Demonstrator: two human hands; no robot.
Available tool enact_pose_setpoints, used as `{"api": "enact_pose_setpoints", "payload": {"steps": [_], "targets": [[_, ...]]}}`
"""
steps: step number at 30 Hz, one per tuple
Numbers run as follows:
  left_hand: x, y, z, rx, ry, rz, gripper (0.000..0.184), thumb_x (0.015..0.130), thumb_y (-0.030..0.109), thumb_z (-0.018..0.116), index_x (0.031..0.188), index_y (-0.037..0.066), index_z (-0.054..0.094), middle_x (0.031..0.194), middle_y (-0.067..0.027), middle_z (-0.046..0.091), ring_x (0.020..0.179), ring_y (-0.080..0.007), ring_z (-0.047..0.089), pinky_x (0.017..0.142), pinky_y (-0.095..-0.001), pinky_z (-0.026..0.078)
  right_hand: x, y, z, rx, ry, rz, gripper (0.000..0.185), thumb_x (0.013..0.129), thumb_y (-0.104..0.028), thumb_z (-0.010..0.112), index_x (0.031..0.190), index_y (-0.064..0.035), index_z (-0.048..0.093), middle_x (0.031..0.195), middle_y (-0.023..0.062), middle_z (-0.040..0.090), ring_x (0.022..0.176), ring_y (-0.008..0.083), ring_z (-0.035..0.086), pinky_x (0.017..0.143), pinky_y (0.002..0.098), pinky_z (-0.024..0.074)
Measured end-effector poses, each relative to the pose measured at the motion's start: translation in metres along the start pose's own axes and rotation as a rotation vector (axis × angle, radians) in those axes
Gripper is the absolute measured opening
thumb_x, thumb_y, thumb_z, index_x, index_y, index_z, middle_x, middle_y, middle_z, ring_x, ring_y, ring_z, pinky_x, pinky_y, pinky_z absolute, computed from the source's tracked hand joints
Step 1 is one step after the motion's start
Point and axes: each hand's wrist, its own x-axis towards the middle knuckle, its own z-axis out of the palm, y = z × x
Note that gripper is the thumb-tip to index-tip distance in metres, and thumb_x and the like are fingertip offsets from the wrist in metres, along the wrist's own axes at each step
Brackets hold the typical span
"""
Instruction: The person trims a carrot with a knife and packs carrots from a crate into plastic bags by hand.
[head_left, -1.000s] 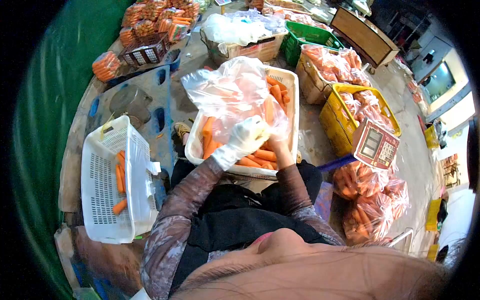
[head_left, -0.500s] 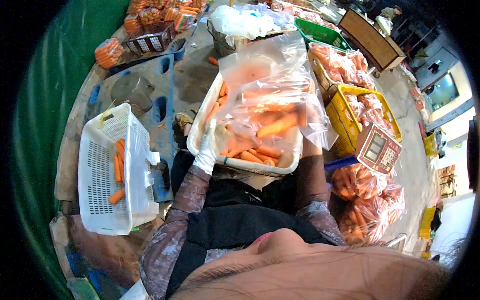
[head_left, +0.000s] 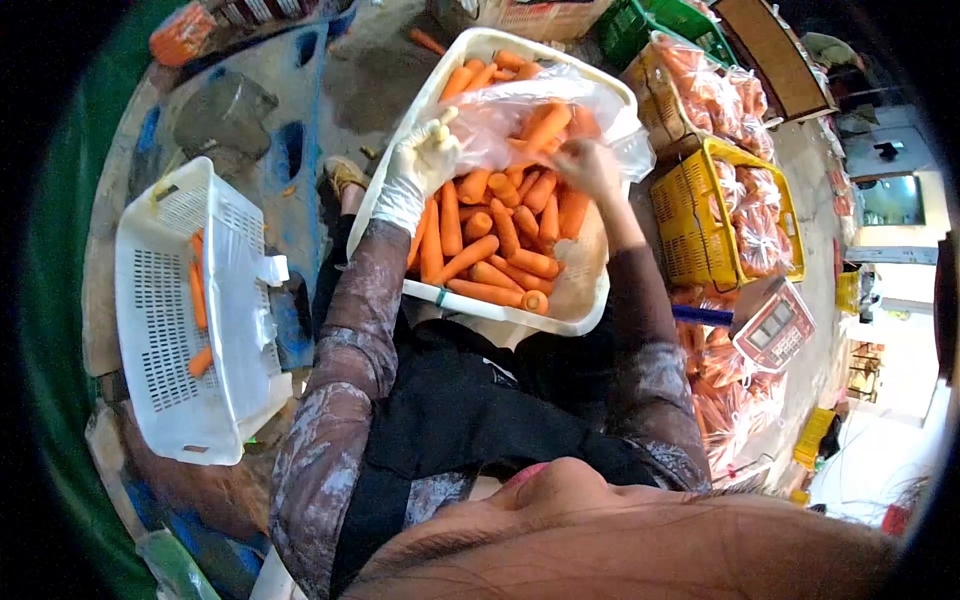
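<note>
A clear plastic bag (head_left: 490,122) lies spread over the carrots in the white tub (head_left: 590,312), with some carrots showing through it. My left hand (head_left: 424,160), in a pale glove, is closed on the bag's near left edge. On the other side my bare right hand (head_left: 590,168) has its fingers pinched at the bag's edge, slightly blurred. Loose carrots (head_left: 490,235) fill the near part of the tub, below and between my hands.
At left stands a white perforated basket (head_left: 165,310) with a few carrots. A yellow crate (head_left: 690,230) of bagged carrots stands at right, near a scale display (head_left: 775,325). More bagged carrots (head_left: 735,395) lie below the display. A green crate (head_left: 625,35) is farther back.
The bag has come down from its raised position and now lies lower over the carrots. My right hand has come into clear sight at its edge. The view has tilted and shifted.
</note>
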Motion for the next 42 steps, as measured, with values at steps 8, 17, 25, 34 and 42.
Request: {"api": "enact_pose_setpoints", "payload": {"steps": [8,17,25,34,42], "targets": [[-0.007,-0.009,-0.034,-0.119,0.007,0.173,0.067,0.087,0.017,0.053,0.141,-0.006,0.022,0.076,-0.0013,0.05,0.082,-0.0196,0.053,0.099,-0.0422,0.035,-0.096,0.086,0.209,-0.493,-0.651,-0.154,0.069,0.061,-0.039,0.078,0.11,0.0012,0.05,0.102,0.0199,0.062,0.095,0.0321,0.061,0.08,0.0408,0.0502],[-0.019,-0.024,-0.016,0.048,0.067,0.151,0.075,0.082,0.026,0.061,0.139,-0.007,0.025,0.09,-0.006,0.057,0.091,-0.0204,0.054,0.103,-0.035,0.031,-0.091,0.059,0.218,-0.473,-0.871,0.194,0.035,0.068,-0.021,0.07,0.095,0.0,0.064,0.095,0.017,0.067,0.09,0.0298,0.066,0.074,0.0373,0.0541],[-0.079,-0.04,0.026,0.499,0.169,0.3,0.091,0.079,0.048,0.063,0.142,-0.004,0.023,0.108,-0.0171,0.059,0.08,-0.0195,0.06,0.096,-0.0373,0.042,-0.079,0.04,0.185,-0.396,-0.737,0.072,0.028,0.072,-0.019,0.063,0.096,-0.0051,0.063,0.089,0.0162,0.066,0.086,0.0333,0.064,0.075,0.0418,0.0513],[-0.073,-0.041,0.064,0.675,0.201,0.273,0.074,0.09,0.05,0.05,0.143,0.003,0.027,0.088,-0.0054,0.053,0.059,-0.0071,0.046,0.051,-0.0204,0.043,0.031,-0.026,0.047,1.521,-0.618,0.423,0.057,0.072,-0.012,0.069,0.123,0.0027,0.048,0.101,0.0139,0.062,0.089,0.0231,0.063,0.082,0.0337,0.0515],[-0.078,-0.041,0.059,0.546,0.281,0.27,0.075,0.089,0.056,0.046,0.145,0.011,0.024,0.085,-0.0052,0.055,0.054,-0.0065,0.041,0.053,-0.0215,0.039,-0.015,0.012,0.086,0.433,-0.512,0.017,0.033,0.08,-0.022,0.067,0.103,0.0008,0.061,0.086,0.0084,0.062,0.075,0.0141,0.059,0.067,0.0284,0.0481]]}}
